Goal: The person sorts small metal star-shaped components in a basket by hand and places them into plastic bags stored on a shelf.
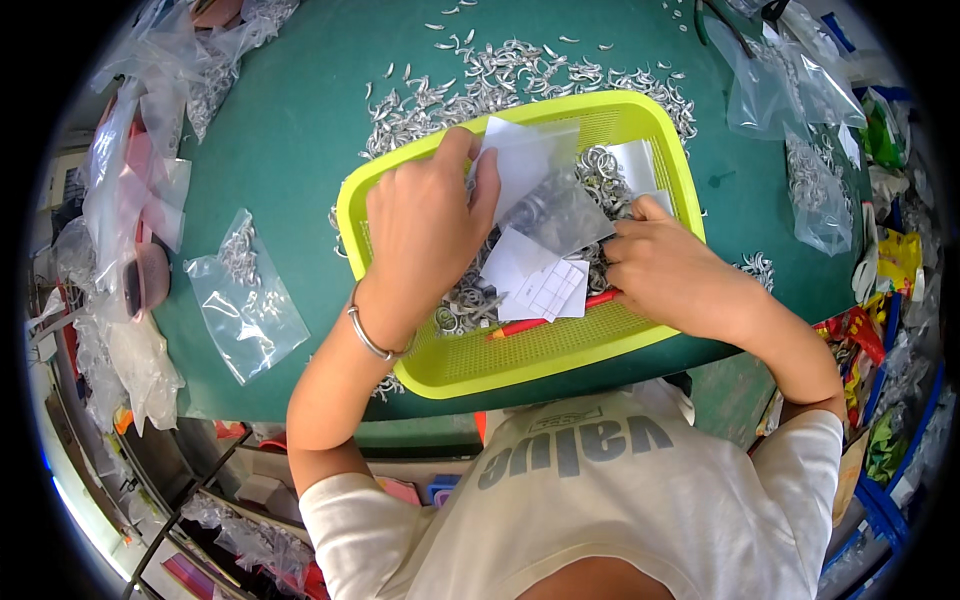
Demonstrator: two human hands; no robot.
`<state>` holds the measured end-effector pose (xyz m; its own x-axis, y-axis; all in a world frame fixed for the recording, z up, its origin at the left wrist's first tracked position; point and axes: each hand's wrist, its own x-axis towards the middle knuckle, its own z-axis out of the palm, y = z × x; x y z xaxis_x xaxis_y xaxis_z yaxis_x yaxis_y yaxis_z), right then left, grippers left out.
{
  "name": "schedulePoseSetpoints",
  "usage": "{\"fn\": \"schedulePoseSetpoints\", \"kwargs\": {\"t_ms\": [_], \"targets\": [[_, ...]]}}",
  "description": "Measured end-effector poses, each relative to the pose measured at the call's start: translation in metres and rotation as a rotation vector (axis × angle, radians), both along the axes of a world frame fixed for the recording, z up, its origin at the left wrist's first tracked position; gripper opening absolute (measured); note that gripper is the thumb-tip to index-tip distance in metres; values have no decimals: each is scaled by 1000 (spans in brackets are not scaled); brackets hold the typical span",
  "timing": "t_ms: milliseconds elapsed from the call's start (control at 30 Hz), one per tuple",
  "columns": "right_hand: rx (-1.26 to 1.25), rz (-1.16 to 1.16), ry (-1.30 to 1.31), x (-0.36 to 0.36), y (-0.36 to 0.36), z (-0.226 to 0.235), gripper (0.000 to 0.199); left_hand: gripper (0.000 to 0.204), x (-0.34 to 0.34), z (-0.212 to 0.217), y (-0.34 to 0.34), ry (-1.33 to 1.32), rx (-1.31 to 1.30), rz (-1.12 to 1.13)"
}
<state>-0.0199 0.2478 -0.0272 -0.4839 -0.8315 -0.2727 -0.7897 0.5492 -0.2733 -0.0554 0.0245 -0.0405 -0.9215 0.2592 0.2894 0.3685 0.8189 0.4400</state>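
Note:
A lime-green plastic basket [560, 355] sits at the table's near edge, holding small silver metal rings [606, 168], white paper slips [545, 285] and a red pen [520, 327]. My left hand [425, 225], with a silver bangle at the wrist, pinches the top of a small clear plastic bag [545, 205] over the basket. My right hand [665, 270] grips the same bag at its lower right side. Some rings show inside the bag.
A heap of loose silver rings [500, 80] lies on the green table [300, 120] behind the basket. A clear bag with rings [245, 295] lies at left. More plastic bags [800, 100] pile up at right and far left. Shelves stand below the table edge.

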Motion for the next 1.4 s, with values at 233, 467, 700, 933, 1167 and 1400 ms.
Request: {"fn": "schedulePoseSetpoints", "kwargs": {"t_ms": [233,467,700,933,1167,1400], "targets": [[11,127,106,-7,-3,-2,8,13,0,-2,0,10,-3,-3],[-132,14,194,-18,-6,-5,9,13,-1,-4,-1,39,10,-6],[-106,-39,190,-24,-3,-3,10,13,-1,-4,-1,46,12,-12],[-176,-63,124,-28,0,-2,11,13,-2,-7,-1,67,4,-12],[-218,-107,-37,-35,2,0,11,13,-2,-6,-2,53,-11,-9],[-244,-146,-116,-36,1,3,12,15,-2,-6,-2,35,0,-2]]}}
